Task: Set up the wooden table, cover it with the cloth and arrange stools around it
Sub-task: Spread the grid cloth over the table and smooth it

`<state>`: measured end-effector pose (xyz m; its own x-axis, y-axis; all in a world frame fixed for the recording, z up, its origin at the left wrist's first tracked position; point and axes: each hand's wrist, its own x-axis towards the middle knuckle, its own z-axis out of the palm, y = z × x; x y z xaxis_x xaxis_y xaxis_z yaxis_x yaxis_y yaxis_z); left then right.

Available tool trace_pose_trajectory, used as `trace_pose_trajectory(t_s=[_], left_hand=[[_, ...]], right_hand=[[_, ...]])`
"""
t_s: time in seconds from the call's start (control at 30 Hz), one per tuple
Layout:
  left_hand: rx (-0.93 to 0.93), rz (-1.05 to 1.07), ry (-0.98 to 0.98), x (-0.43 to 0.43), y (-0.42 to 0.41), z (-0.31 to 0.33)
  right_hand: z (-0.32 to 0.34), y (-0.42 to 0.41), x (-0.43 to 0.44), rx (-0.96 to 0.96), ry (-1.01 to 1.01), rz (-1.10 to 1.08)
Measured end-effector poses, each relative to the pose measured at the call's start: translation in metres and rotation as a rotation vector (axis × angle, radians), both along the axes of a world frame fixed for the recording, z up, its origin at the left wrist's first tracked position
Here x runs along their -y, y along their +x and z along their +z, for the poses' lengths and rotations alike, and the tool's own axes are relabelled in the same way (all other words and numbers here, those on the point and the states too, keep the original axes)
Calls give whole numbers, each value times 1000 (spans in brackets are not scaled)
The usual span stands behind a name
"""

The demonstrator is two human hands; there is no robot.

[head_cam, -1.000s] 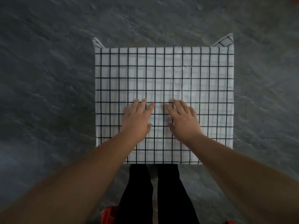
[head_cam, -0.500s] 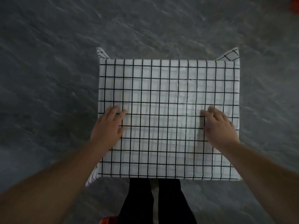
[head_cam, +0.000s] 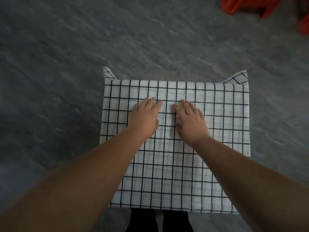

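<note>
Since half a second ago both hands have come back from the side edges of the cloth to its middle, and the view has tilted to take in more floor.

The checked cloth [head_cam: 175,173] covers the whole top of the surface, which is hidden beneath it. Its two far corners [head_cam: 108,74] stick out past the far edge. The left hand [head_cam: 145,118] and right hand [head_cam: 190,121] lie palm-down near each other but apart. Their fingers [head_cam: 150,102] are straight and slightly spread, pressing flat and gripping nothing.

Assessment: the step in hand is smoothing.
- Keep the palms flat.
- Sweep from the centre outward with equal pressure on both sides, so the cloth does not drag off-square.
- Then check that the overhang is even.

Grey stone floor [head_cam: 66,64] surrounds the surface. An orange object [head_cam: 250,5] at the far right is blurred, possibly a stool. No stool stands at the surface yet.
</note>
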<state>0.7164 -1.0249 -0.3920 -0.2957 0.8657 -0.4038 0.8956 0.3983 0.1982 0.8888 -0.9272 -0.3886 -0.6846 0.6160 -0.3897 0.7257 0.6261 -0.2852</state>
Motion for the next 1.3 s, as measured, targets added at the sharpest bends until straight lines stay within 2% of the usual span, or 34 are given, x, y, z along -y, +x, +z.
trace_pose_trajectory(t_s=[0.13, 0.27, 0.47, 0.67, 0.87, 1.03, 1.3], left_hand=[[-16, 11, -89, -19, -3, -11], [-64, 0, -72, -7, -19, -15], [-100, 72, -144, 30, -63, -11], [-28, 193, -166, 63, -86, 0], [46, 264, -191, 80, -71, 23], [90, 252, -132, 88, -27, 85], [40, 213, -85, 107, 42, 256]], right_hand=[[-7, -19, -18, 41, -7, 73], [-11, -2, -39, 89, 10, 122], [-5, 66, -80, 141, 45, -132], [6, 106, -97, 194, -37, -348], [28, 108, -72, 204, -27, -365], [86, 109, -27, 187, -26, -277], [262, 108, 40, 145, -38, -164]])
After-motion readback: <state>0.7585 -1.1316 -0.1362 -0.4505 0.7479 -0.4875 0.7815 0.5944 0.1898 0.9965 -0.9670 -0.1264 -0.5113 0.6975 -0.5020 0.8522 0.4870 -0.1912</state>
